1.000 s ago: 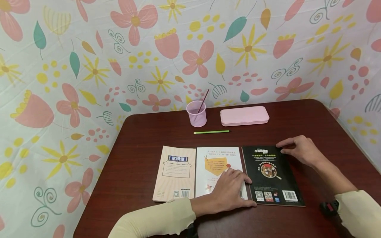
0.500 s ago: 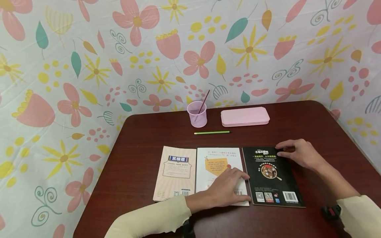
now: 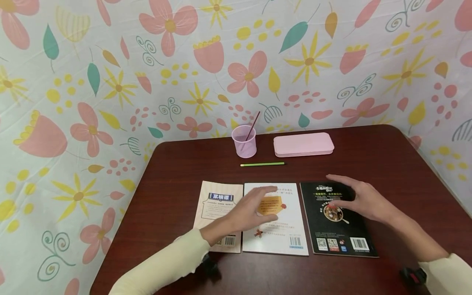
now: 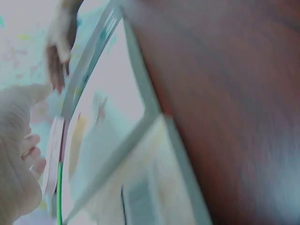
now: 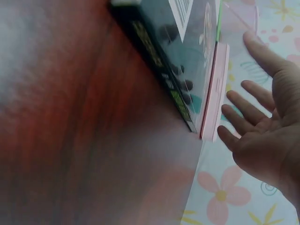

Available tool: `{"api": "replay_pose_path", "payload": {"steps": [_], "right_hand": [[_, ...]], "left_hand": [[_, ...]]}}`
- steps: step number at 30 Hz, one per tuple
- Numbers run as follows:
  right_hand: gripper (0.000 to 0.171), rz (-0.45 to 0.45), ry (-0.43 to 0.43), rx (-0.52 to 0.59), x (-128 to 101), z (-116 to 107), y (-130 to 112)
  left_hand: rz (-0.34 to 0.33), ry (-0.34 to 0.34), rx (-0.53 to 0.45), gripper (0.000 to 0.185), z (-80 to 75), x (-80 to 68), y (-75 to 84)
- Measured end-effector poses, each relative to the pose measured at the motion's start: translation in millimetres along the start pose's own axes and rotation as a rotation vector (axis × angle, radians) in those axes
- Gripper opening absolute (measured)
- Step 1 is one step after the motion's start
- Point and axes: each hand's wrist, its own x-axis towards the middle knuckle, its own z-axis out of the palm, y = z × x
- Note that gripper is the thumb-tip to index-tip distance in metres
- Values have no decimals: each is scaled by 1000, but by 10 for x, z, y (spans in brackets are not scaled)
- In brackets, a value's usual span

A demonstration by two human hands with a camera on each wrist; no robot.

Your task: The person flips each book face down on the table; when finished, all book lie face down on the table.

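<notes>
Books lie in a row on the counter (image 3: 387,159): the left hand (image 3: 254,207), fingers spread and holding nothing, hovers over the white book (image 3: 280,229), the right hand (image 3: 359,200), equally wide, over the black book (image 3: 339,229); the tan book (image 3: 215,205) lies leftmost.

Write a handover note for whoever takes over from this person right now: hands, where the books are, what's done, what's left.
Left hand: open, fingers straight, raised over the white book, gripping nothing.
Right hand: open, fingers spread, over the upper part of the black book, gripping nothing.
Books: three lie flat, back covers up, side by side near the front edge of the table; the beige book sits at the left, white in the middle, black at the right.
Behind them: green pencil, pink cup, pink case.
Done: the books are laid in a row.
Left: no book is picked up or stacked yet.
</notes>
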Motion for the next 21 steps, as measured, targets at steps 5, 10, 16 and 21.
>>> {"api": "replay_pose_path", "payload": {"steps": [5,10,16,21], "right_hand": [[88,-71,24,-1,-59,72,-74],[88,-126,23,34,-101,129,-106],[91,-144,12,76,-127,200,-140],[89,-123,-33,143,-139,221,-142]], "left_hand": [[-21,56,-78,87,-245,-155,-291],[-27,108,-108,87,-417,-321,-579],[-16,123,-103,88,-527,-502,-837],[-21,98,-79,91,-590,-606,-963]]}}
